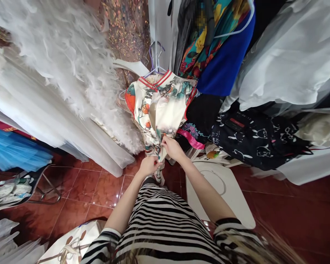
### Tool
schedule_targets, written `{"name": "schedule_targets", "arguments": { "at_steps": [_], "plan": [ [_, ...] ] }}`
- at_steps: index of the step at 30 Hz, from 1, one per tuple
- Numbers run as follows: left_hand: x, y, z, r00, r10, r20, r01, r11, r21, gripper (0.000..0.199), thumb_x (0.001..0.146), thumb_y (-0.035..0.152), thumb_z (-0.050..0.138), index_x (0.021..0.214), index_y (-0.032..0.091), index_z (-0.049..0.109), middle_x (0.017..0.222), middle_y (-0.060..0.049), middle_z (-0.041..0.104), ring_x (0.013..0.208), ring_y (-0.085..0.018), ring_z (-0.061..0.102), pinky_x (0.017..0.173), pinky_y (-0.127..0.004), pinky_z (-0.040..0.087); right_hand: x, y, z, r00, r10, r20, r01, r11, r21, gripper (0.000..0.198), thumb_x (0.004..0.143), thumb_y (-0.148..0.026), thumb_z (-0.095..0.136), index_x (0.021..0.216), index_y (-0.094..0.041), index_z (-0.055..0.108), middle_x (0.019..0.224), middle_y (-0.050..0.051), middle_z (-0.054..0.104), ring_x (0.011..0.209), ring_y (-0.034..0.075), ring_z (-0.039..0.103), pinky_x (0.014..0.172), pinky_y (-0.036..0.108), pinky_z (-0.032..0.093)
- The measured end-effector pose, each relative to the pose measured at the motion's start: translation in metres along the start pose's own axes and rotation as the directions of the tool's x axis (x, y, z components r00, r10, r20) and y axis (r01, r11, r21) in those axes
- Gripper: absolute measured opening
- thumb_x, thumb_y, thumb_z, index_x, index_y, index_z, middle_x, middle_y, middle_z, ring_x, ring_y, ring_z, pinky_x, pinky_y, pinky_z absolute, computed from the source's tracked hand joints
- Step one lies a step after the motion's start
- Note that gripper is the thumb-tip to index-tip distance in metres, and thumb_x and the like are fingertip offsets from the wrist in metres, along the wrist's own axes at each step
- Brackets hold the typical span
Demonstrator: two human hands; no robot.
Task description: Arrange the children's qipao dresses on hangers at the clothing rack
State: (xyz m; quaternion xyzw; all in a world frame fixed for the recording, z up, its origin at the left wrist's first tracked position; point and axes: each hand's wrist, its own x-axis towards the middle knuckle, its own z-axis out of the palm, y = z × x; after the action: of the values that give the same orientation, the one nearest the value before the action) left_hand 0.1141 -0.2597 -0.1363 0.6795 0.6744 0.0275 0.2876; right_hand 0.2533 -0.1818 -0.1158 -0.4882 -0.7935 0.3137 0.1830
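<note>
A sleeveless cream cheongsam (169,115) with red piping and an orange and green print hangs in front of me on a hanger (157,69). Its front is parted below the collar, so a plain pale inner side shows. My left hand (149,165) is closed in a pinch on the lower part of the opening. A little higher and to the right, my right hand (172,147) pinches the other edge of the cloth. Whether a zip or fastener lies between the fingers is too small to make out.
White feathered and tulle gowns (79,66) hang at left. On the right are a blue garment (220,69), white dresses (297,55) and a dark printed bag (253,134). A white chair seat (220,194) stands by my right arm, a white bag (74,242) at lower left.
</note>
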Motion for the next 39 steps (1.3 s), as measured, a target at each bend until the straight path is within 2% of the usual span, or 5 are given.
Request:
{"name": "schedule_targets", "arguments": {
  "at_steps": [9,19,28,35,39],
  "plan": [
    [0.020,0.012,-0.012,0.951,-0.056,-0.303,0.023,0.993,-0.113,0.011,0.089,0.021,0.056,0.096,0.017,0.063,0.099,-0.009,0.071,0.088,-0.020,0.066,0.077,-0.028,0.046,-0.012,-0.012,-0.002,0.985,0.041,0.168,-0.020,0.992,-0.123,0.014,0.092,-0.007,0.050,0.087,-0.019,0.055,0.090,0.006,0.068,0.084,0.018,0.065,0.069,0.023,0.037],
    [0.027,0.018,-0.020,0.972,-0.069,-0.226,0.043,0.992,-0.120,0.005,0.086,0.017,0.060,0.083,0.019,0.063,0.079,-0.004,0.070,0.076,-0.018,0.066,0.070,-0.026,0.044,-0.009,-0.011,-0.008,0.993,-0.063,0.096,0.086,0.961,-0.262,0.014,0.092,-0.009,0.050,0.089,-0.019,0.060,0.103,0.006,0.064,0.086,0.016,0.063,0.065,0.024,0.036],
    [0.017,0.013,-0.023,0.987,-0.026,-0.157,0.019,0.999,-0.044,0.007,0.084,0.015,0.058,0.081,0.021,0.060,0.078,-0.002,0.067,0.080,-0.019,0.066,0.073,-0.027,0.046,0.008,-0.013,-0.026,0.983,-0.119,-0.138,0.090,0.976,-0.199,0.016,0.092,-0.009,0.048,0.085,-0.020,0.057,0.094,0.005,0.064,0.083,0.016,0.061,0.064,0.024,0.038],
    [0.024,0.014,-0.027,0.935,0.057,-0.350,-0.088,0.993,-0.073,0.017,0.085,0.019,0.057,0.103,0.020,0.056,0.105,-0.007,0.067,0.096,-0.021,0.065,0.083,-0.030,0.049,-0.001,-0.024,-0.028,0.993,-0.114,-0.040,0.107,0.982,-0.155,0.016,0.092,-0.007,0.048,0.085,-0.020,0.055,0.092,0.004,0.065,0.082,0.016,0.061,0.068,0.023,0.039],
    [0.031,0.023,-0.032,0.928,0.019,-0.373,-0.042,0.998,-0.054,0.010,0.089,0.022,0.053,0.098,0.020,0.057,0.099,-0.007,0.068,0.087,-0.020,0.067,0.075,-0.029,0.047,-0.002,-0.027,-0.027,0.990,-0.143,-0.016,0.138,0.975,-0.171,0.016,0.092,-0.007,0.047,0.087,-0.021,0.055,0.092,0.004,0.065,0.084,0.017,0.062,0.069,0.024,0.039]
  ]
}}
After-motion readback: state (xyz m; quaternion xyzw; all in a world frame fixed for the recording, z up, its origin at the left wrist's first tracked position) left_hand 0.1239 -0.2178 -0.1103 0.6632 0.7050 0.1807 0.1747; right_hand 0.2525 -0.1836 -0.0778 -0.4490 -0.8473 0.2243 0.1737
